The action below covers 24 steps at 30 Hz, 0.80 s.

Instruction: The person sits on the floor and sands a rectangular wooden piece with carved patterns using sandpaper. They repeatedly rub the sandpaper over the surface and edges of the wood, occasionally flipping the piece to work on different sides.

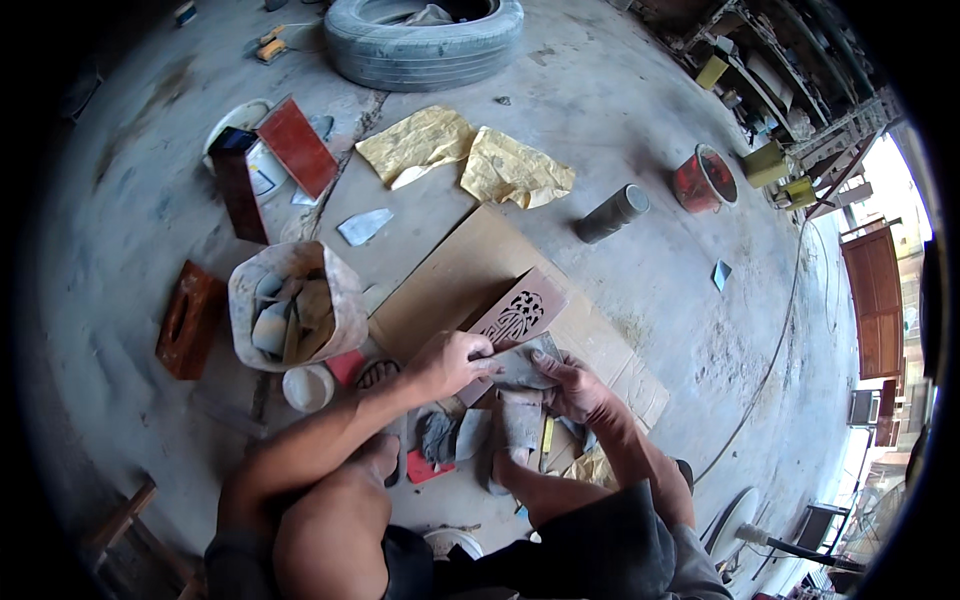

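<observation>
Between my two hands is a worn grey piece of sandpaper [518,369], held taut. My left hand [448,364] pinches its left edge with closed fingers. My right hand [578,388] grips the other end, thumb on top. Just beyond them stands a reddish-brown wooden box [545,298] with a cut-out pattern in its side; its near part is partly hidden by my hands. The box rests on a flat sheet of cardboard [440,282]. Below my hands, near my feet, lie a dark crumpled rag [436,436] and a red flat piece [425,468].
A whitish tub [345,300] of scraps stands left, beside a brown slotted wooden box [190,318] and a small white cup [308,388]. Farther off are dark red boards [298,148], yellowish paper sheets [420,143], a grey cylinder [614,212], a red bucket [706,180] and a tyre [425,50].
</observation>
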Motion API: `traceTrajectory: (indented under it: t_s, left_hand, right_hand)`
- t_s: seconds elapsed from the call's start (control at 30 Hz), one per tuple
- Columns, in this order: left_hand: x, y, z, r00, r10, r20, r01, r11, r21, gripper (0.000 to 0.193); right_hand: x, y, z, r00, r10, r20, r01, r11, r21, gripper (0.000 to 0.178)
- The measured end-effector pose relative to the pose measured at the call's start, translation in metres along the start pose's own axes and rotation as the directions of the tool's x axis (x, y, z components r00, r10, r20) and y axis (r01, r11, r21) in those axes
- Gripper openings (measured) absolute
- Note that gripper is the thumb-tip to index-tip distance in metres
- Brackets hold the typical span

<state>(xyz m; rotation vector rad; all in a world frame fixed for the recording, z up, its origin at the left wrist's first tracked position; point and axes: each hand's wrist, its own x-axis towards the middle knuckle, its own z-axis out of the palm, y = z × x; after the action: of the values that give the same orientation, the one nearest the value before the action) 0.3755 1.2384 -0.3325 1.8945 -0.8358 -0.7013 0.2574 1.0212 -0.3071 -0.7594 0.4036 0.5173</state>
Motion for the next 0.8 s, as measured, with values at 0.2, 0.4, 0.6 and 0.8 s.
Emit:
traceTrajectory:
  t_s: [0.2,0.4,0.6,0.8]
  left_hand:
    - [0.006,-0.073,0.033,0.897,0.137,-0.421,-0.014,0.959,0.282,0.053]
    - [0.001,-0.091,0.047,0.918,-0.389,-0.072,0.382,0.919,-0.096,0.055]
    - [0.003,-0.101,0.041,0.922,-0.386,0.039,0.388,0.909,-0.156,0.061]
    - [0.0,-0.112,0.049,0.937,-0.34,-0.076,0.335,0.939,-0.073,0.065]
  right_hand:
    - [0.061,-0.008,-0.048,0.735,-0.66,0.156,0.132,-0.086,-0.988,0.056]
    - [0.096,-0.003,-0.073,0.68,-0.685,0.263,-0.018,-0.375,-0.927,0.064]
    - [0.097,0.052,-0.051,0.72,-0.55,0.424,0.1,-0.522,-0.847,0.065]
    - [0.115,0.006,-0.062,0.656,-0.715,0.243,-0.05,-0.362,-0.931,0.055]
